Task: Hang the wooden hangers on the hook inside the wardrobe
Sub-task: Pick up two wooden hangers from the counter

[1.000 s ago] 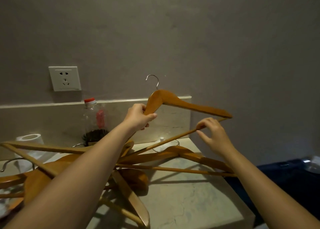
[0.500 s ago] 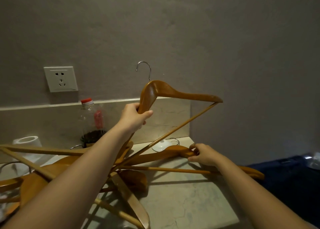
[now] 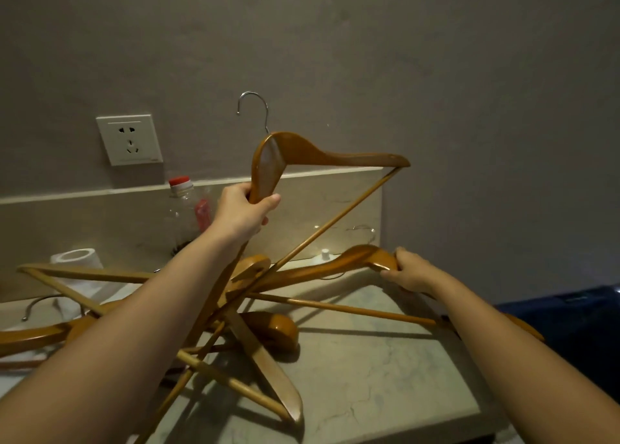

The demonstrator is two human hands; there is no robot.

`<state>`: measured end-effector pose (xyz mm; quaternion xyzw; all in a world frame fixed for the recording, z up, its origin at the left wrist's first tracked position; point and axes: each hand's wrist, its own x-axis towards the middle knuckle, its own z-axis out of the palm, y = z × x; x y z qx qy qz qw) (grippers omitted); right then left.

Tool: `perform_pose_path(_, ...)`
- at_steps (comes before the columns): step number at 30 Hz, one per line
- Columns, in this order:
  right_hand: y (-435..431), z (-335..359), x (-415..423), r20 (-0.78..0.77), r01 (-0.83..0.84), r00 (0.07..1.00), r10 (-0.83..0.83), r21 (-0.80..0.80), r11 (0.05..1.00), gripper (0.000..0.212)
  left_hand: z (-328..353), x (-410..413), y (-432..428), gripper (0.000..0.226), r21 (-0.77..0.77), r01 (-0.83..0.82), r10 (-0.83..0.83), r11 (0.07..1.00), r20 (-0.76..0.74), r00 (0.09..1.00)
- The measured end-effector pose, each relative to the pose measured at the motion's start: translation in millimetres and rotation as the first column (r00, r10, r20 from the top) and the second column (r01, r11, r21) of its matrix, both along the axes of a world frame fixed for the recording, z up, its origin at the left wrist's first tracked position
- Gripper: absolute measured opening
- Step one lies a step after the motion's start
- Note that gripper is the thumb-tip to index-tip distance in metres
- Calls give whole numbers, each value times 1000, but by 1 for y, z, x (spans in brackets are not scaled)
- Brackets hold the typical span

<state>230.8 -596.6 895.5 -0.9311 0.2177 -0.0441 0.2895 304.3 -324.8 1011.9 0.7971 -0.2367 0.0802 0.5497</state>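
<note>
Head view: left grip stays clenched on the raised hanger at 12 o'clock. Right grip has dropped from its bar and now clasps a second hanger lying on the table at 3 o'clock — gathering, I judge; no wardrobe visible yet.

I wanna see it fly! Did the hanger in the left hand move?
Yes. The raised hanger went up: its wire hook now sits above the wall socket, not beside it.
</note>
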Motion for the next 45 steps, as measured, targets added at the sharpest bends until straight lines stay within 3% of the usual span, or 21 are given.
perform_pose_path(3,-3,9,-12,73,42,996,-47,69,997,35,0,-4,5,21,-7,-6,6,1000,-25,1000)
perform_pose_path(10,17,43,-58,105,30,992,-65,309,950,31,10,-33,23,26,-8,45,-45,999,-8,999)
perform_pose_path(25,136,85,-144,169,-31,983,-72,539,842,26,24,-139,147,24,3,141,-141,990,5,990)
perform_pose_path(29,188,81,-158,170,-77,985,-20,542,837,28,22,-173,205,16,-70,61,-61,996,-1,998)
perform_pose_path(38,326,82,-189,202,-266,963,178,619,739,22,9,-243,348,31,-116,-261,263,958,8,965)
perform_pose_path(45,437,75,-195,204,-386,913,352,708,591,15,-7,-308,454,7,-132,-451,457,883,13,889)
